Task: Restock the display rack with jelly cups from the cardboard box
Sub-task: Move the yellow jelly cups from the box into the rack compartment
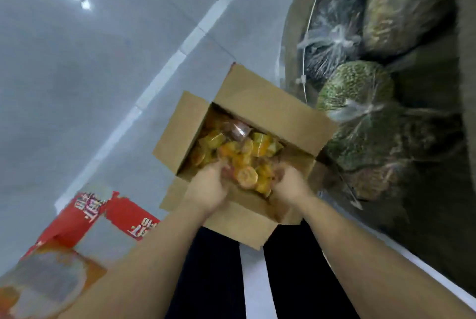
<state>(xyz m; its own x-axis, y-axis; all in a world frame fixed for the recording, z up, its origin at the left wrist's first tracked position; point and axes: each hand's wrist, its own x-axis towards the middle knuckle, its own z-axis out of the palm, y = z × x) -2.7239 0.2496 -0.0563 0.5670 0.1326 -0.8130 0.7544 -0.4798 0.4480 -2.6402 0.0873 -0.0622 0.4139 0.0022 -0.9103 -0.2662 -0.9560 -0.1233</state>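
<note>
The cardboard box (260, 112) sat on the pale tiled floor (77, 86) with all four flaps folded outward. It lay directly ahead of the person's dark trouser legs (216, 267). Inside the box, a loose heap of orange and yellow jelly cups (231, 148) filled the lower part of the compartment, with a reddish clear packet (238, 130) lying at the far side of the heap.

Both hands reached into the box from its near edge. The left hand (210, 183) and the right hand (289, 182) faced each other, fingers curled inward around a cluster of jelly cups held between them. The fingertips were buried in the heap and motion blur softened their outline; how many cups they gripped could not be determined. The near flap (239, 220) lay flat beneath both wrists.

Surrounding items were as follows. To the right of the box, and touching its right flap, stood a stack of clear tied bags (360, 102) holding green and brown bulk goods, resting against a dark surface. A white cord (309, 35) ran down the face of the upper bags. To the left, near the left forearm, a red printed carton (87, 215) sat on the floor, apart from the box. An orange and white package (43, 285) occupied the lower left corner, heavily blurred. The display rack could not be identified.
</note>
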